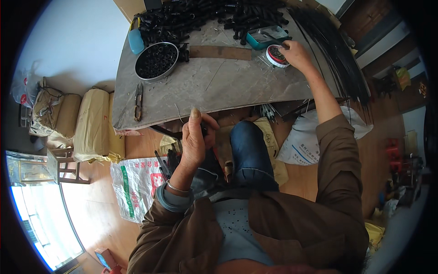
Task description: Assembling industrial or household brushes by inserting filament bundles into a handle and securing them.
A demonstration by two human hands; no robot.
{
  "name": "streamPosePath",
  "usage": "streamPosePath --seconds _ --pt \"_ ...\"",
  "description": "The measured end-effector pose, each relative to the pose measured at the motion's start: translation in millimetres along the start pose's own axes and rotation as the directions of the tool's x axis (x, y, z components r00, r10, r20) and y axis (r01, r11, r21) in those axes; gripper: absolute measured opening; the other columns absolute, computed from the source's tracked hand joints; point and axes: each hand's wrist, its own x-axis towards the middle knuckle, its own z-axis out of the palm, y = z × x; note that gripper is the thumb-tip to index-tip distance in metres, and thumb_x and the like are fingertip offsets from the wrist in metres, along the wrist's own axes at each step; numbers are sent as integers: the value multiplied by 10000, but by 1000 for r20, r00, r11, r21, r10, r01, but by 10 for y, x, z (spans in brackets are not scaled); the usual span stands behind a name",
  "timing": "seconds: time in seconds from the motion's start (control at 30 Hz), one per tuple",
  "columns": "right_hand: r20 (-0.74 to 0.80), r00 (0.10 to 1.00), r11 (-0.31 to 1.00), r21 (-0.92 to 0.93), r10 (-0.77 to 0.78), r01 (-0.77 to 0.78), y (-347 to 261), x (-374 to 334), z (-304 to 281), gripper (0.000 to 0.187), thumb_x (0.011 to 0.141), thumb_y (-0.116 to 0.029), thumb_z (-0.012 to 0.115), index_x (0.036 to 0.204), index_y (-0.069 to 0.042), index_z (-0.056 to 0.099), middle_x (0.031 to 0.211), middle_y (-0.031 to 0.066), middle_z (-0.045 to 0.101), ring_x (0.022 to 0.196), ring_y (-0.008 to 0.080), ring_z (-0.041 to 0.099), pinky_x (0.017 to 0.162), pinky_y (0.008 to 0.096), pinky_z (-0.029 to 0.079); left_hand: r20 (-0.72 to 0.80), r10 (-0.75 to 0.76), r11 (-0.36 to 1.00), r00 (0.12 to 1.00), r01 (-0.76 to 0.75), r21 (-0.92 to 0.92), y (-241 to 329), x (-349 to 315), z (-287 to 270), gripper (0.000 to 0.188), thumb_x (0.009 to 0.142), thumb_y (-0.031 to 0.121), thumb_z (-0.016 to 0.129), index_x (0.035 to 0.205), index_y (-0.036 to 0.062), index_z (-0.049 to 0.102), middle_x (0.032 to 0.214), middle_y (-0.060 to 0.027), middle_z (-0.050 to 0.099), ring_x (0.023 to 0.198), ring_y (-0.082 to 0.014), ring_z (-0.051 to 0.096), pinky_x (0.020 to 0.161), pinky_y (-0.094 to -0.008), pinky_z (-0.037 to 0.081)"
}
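Note:
My left hand [195,139] is closed in front of the table's near edge, thumb up and fingers curled. Something dark shows between its fingers, too hidden to name, and a thin curved wire [178,113] sticks up beside it. At the right of the table my right hand [296,55] reaches over a round red-rimmed tin [270,57] of small metal bits. Its fingers are bent together at the tin's edge; whatever they pinch is hidden. Just behind the tin stands a teal plastic box [258,44] with a tool lying across it.
A round pan [175,68] of small black parts and a pair of snips [138,102] lie on the grey table [214,86]. Black parts [182,20] are heaped at the back, near a flat strip [220,52]. Long black rods [333,59] line the right edge. Wrapped bundles [92,123] stand left.

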Motion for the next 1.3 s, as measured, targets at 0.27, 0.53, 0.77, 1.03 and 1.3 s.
streamPosePath --seconds 0.27,0.53,0.77,1.03,1.3 --pt "73 997 893 445 30 -59 80 -41 -101 241 841 -274 627 790 -39 624 681 37 587 619 166 541 611 315 444 44 -6 999 999 8 -48 -2 -100 -7 681 969 609 261 798 13 542 459 25 305 386 -65 263 375 -230 232" --pt "368 875 -86 907 -314 -412 -945 -1388 -217 186 909 -225 574 816 -70 530 753 -9 487 594 63 410 580 241 348 110 261 948 959 -233 -217 89 -235 92 592 995 522 316 1151 0 549 719 14 468 622 -58 411 569 -207 350" --pt "343 894 -17 932 -289 -363 -1771 -2210 164 223 905 -240 588 833 -29 574 738 32 550 588 93 485 549 269 416 -49 397 917 917 -398 -21 -18 -292 -29 518 1031 406 312 1296 -8 474 753 -3 472 689 -75 429 661 -212 389" --pt "264 920 189 958 -289 -215 -2058 -2393 228 229 917 -240 585 835 -26 597 673 35 576 562 122 565 496 250 455 -116 345 928 931 -358 -108 27 -477 -141 510 1027 415 322 1301 24 498 736 22 470 702 -53 438 660 -204 401" --pt "239 933 175 965 -270 -197 -2135 -2411 242 226 927 -244 577 848 -33 598 673 24 573 561 120 571 504 250 459 -121 353 925 928 -365 -103 85 -492 -199 502 1026 414 331 1276 27 530 736 27 456 695 -47 435 658 -196 397"
